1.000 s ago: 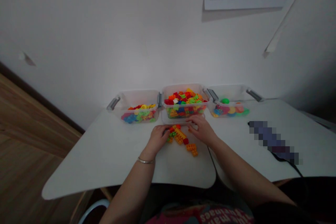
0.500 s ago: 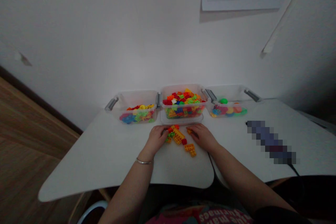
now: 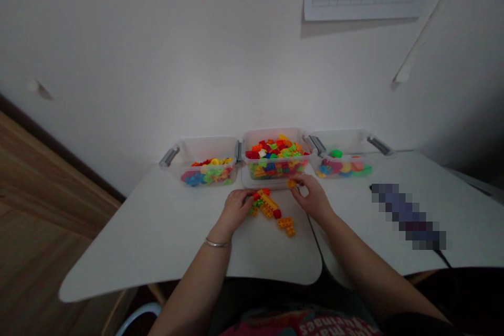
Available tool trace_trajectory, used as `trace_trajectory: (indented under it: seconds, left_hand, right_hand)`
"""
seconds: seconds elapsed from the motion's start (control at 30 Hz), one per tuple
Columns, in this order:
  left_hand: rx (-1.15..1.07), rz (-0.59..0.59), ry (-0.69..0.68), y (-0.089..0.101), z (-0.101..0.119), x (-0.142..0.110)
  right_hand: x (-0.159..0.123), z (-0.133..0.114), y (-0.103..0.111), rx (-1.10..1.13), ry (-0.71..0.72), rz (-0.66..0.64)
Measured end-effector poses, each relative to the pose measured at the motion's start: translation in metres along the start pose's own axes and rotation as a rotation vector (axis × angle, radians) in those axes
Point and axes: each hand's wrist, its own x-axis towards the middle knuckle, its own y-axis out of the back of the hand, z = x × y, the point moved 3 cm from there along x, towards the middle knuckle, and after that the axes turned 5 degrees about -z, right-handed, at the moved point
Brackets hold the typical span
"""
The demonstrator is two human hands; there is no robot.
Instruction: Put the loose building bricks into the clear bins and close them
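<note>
My left hand (image 3: 235, 208) rests on the table with its fingers closed on the left end of a building-block assembly (image 3: 268, 201) of yellow, red, orange and green bricks; the fingers partly cover that end. Raised just in front of the middle bin, my right hand (image 3: 313, 199) pinches a small orange building block (image 3: 292, 183) between thumb and fingers. Nearer to me, two or so joined orange-yellow bricks (image 3: 286, 225) lie close to a red brick (image 3: 277, 213) at the assembly's lower right end.
Along the wall stand three clear bins: a left bin (image 3: 208, 143) with mixed pieces, a middle bin (image 3: 271, 135) heaped with blocks, and a right bin (image 3: 354, 137) with larger rounded pieces. A blurred-out object (image 3: 407, 215) with a cable lies on the white table (image 3: 165, 236) at right.
My right hand has lifted away from the assembly, up and slightly right toward the middle bin, with the orange block in its fingers. The left hand stays at the assembly.
</note>
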Motion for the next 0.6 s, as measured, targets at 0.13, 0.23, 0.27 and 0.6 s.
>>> trace_trajectory:
  seconds: [0.13,0.23,0.27,0.6]
  left_hand:
    - [-0.006,-0.001,0.006,0.001,0.001,0.000]
    - [-0.008,0.007,-0.006,0.001,0.001,0.000]
    - [-0.009,0.006,-0.009,0.001,0.001,0.000]
    - [0.002,-0.014,-0.011,0.002,0.002,0.001]
  right_hand:
    - [0.040,-0.009,0.033,0.048,-0.072,0.189]
    - [0.077,-0.006,0.045,0.057,-0.098,0.215]
    - [0.090,-0.004,0.046,0.060,-0.093,0.204]
    - [0.153,0.006,0.019,-0.085,-0.240,0.046]
